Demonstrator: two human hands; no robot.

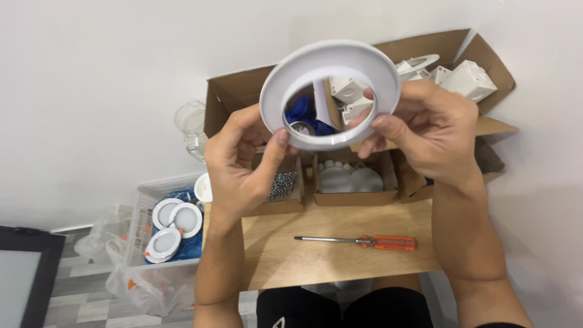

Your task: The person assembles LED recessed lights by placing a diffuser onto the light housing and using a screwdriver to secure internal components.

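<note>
Room: a plain white wall [91,61] behind, grey plank floor [79,304] low on the left.
Table: a small wooden table [328,255] set against the wall, the person's dark shorts just under its near edge.
Big box: an open cardboard box [243,91] at the back, holding white plastic housings [470,79] and something blue.
Bin: a clear plastic bin [152,188] on the floor left of the table, with three round white lights [176,222] inside.
Small boxes: one with screws [282,182], one beside it with white discs [352,179].
Ring: a white plastic ring [331,94], held up in the air in front of the big box, its open centre facing the camera.
Left hand: the left hand [243,164] grips the ring's lower left rim, thumb pressed on the inner edge.
Right hand: the right hand [425,127] clasps the lower right rim, fingers curled over it.
Screwdriver: an orange-handled screwdriver [358,242] lying flat on the table, well below both hands.
</note>
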